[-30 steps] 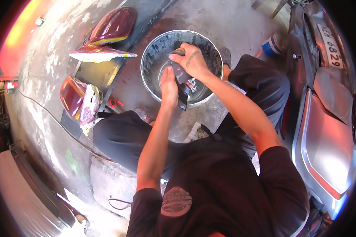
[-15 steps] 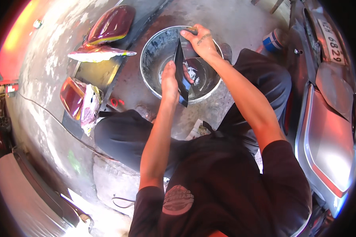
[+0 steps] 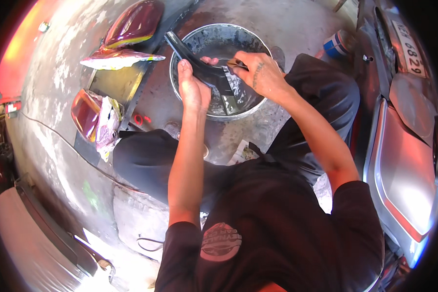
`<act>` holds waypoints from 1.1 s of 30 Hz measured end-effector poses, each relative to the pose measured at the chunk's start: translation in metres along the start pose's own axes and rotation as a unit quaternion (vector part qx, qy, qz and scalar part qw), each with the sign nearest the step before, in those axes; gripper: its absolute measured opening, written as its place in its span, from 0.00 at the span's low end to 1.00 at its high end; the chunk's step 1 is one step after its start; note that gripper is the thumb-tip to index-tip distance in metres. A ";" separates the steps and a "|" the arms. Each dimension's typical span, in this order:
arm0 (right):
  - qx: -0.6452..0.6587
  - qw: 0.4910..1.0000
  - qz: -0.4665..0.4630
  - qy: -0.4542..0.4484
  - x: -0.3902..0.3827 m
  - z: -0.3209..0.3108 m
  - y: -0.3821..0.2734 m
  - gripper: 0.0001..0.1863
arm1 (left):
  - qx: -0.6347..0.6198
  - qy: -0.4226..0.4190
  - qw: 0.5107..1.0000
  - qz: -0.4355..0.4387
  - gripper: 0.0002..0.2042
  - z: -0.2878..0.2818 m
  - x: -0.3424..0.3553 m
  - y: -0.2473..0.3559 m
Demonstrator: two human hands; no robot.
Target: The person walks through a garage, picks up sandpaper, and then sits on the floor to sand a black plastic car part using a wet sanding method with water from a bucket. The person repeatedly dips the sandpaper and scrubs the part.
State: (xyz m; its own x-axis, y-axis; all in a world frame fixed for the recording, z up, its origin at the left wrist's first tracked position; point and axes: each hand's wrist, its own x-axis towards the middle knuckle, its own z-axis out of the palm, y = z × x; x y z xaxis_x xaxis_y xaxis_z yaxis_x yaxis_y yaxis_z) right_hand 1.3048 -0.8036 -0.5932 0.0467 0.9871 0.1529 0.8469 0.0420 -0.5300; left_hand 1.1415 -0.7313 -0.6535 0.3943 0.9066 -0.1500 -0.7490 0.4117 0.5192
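Observation:
My left hand (image 3: 194,90) is closed round a long, glossy black curved panel (image 3: 205,72), thumb on the near side and fingertips showing past its far edge. The panel slants over a round metal basin (image 3: 194,41) with dark, wet-looking insides. In my right hand (image 3: 263,75) a small folded brown piece, apparently sandpaper (image 3: 235,63), is pinched between thumb and fingers. That hand is just right of the panel, over the basin; whether the folded piece touches the panel I cannot tell.
Dark red glossy shells (image 3: 136,24) with masking paper lie at the left, near a second masked red shell (image 3: 86,114). A blue-and-white can (image 3: 337,44) stands right of the basin. A silver vehicle panel (image 3: 406,160) lines the right side. Printed paper (image 3: 243,152) lies between my legs.
The black panel has tilted over, its far end swinging left. My right hand has come off its far end and moved nearer, to the panel's right side.

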 end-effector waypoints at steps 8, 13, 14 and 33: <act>-0.003 0.991 -0.126 0.037 -0.032 0.055 -0.039 0.19 | -0.046 -0.033 0.998 -0.007 0.24 -0.017 -0.002 -0.001; 0.028 0.988 -0.080 0.126 -0.014 0.083 -0.051 0.10 | -0.011 -0.007 1.000 0.003 0.25 -0.016 -0.011 -0.021; 0.045 0.989 -0.083 0.112 0.000 0.083 -0.054 0.10 | -0.046 -0.006 0.999 0.004 0.25 -0.012 -0.010 -0.013; 0.155 0.986 -0.035 0.043 -0.015 0.046 -0.010 0.14 | -0.072 0.034 0.997 0.023 0.25 -0.008 0.011 0.023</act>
State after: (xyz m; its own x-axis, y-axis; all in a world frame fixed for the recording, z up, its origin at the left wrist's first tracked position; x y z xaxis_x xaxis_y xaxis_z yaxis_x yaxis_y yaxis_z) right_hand 1.2709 -0.8116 -0.6282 0.0494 0.9639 0.2618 0.6476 0.1686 -0.7431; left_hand 1.1239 -0.7113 -0.6494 0.3255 0.9267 -0.1879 -0.8361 0.3749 0.4004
